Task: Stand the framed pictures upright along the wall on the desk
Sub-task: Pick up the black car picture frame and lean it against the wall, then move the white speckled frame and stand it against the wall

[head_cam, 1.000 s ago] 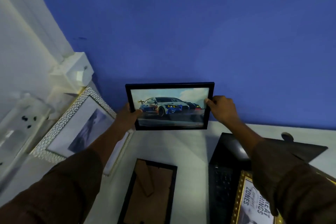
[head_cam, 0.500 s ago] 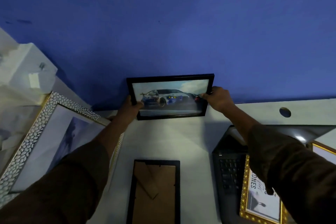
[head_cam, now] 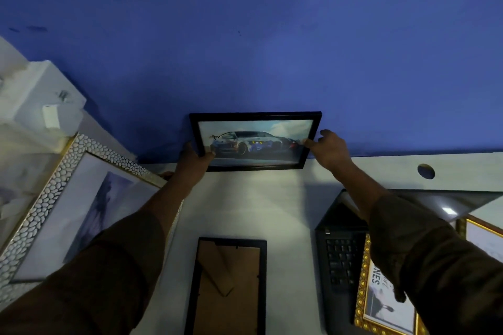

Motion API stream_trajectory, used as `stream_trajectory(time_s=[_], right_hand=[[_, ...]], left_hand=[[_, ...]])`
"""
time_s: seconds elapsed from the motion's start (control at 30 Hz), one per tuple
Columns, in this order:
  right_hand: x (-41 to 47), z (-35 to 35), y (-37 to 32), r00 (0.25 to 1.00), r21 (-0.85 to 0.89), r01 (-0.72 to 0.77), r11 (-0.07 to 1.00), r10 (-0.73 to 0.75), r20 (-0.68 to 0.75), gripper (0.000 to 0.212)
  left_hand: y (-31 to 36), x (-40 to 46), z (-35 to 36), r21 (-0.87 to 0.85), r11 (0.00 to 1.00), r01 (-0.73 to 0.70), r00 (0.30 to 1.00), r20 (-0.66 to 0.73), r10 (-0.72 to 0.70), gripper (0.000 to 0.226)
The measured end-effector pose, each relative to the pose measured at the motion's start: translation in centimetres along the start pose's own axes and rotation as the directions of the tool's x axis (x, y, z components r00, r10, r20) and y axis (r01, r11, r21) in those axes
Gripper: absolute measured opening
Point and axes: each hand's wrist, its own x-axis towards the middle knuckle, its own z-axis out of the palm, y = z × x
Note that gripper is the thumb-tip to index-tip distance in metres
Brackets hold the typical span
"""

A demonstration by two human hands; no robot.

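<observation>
The black-framed glazed car picture was gripped at its left edge by the left hand; the right hand pinched the right edge loosely. Judged light, rigid, fragile.

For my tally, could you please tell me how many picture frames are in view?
5: car picture at the wall, pebbled frame left, face-down frame centre, gold frame on the laptop, another's corner far right; more may be hidden.
</observation>
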Motion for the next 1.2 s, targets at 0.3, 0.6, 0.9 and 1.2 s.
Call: stream_trajectory(time_s=[0.3,0.6,0.9,1.2], right_hand=[[-7.1,2.4,-1.2,0.937,-0.087,0.346,0.934,-0.349,-0.015,0.069],[-12.1,9.4,-6.5,0.738,-0.070,0.640,0.766,-0.586,0.334,0.072],[-15.5,16.6,-12.1,0.583,0.010,0.737,0.676,-0.643,0.497,0.065],[-14.2,20.1,-16.7,0.622,-0.010,0.709,0.705,-0.619,0.480,0.060]], left_hand=[[-5.0,-7.6,-0.9,-0.004,0.989,0.147,0.985,-0.094,-0.146,0.105],[-11.5,-18.9,-2.7,-0.331,0.928,0.172,0.935,-0.242,-0.260,0.065],[-17.7,-24.8,-6.9,-0.515,0.824,0.234,0.836,-0.326,-0.441,0.052],[-19.0,-23.1,-10.0,-0.356,0.911,0.210,0.868,-0.361,-0.341,0.056]])
